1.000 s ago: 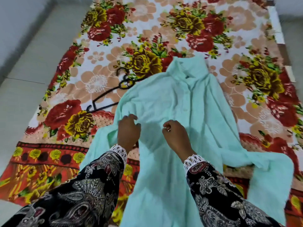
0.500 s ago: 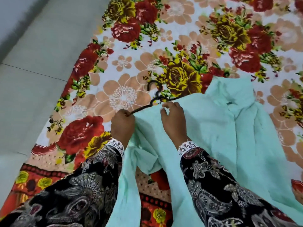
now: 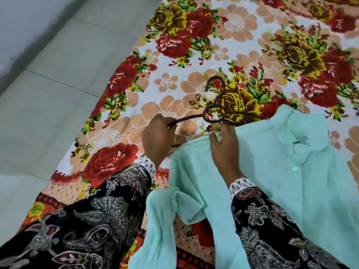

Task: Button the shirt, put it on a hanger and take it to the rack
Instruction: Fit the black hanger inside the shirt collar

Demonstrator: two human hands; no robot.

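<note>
A mint-green shirt lies spread on a floral sheet, collar toward the far right, one white button showing on its front. A dark hanger rests on the sheet just beyond the shirt's left shoulder, its hook pointing away from me. My left hand is closed around the hanger's left arm. My right hand pinches the hanger's middle at the shirt's shoulder edge, fingertips touching both hanger and cloth. A shirt sleeve trails down between my forearms.
The floral sheet covers a mattress that lies on a grey tiled floor. The floor runs along the left side, with a wall base at the far left. No rack is in view.
Both hands left the shirt front and went up and left to the hanger. My left hand took hold of its arm and the hanger slid out from under the shoulder.
</note>
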